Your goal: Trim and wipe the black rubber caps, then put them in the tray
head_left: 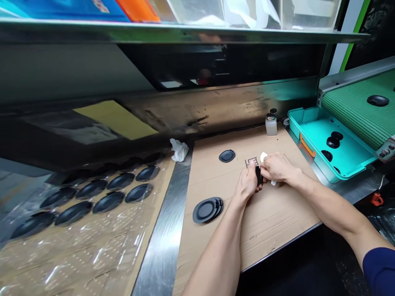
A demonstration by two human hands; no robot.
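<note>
My left hand (247, 181) is closed round a black plastic part (258, 176), its thumb on top. Right against it, my right hand (278, 166) grips a white cloth (263, 157), which pokes out above and below the fingers and meets the part's edge. Most of the part is hidden by my hands. Beyond my left hand, a single black oval cover (227, 156) lies on the cardboard sheet (216, 246). A fanned stack of similar covers (206, 210) rests left of my left forearm.
At left, a clear blister tray (80, 250) holds several black covers. A crumpled white tissue (179, 150) and a small bottle (271, 124) stand at the back. On the right, a turquoise bin (314, 123) with black parts sits below a green conveyor belt (354, 107). A metal shelf (185, 33) hangs overhead.
</note>
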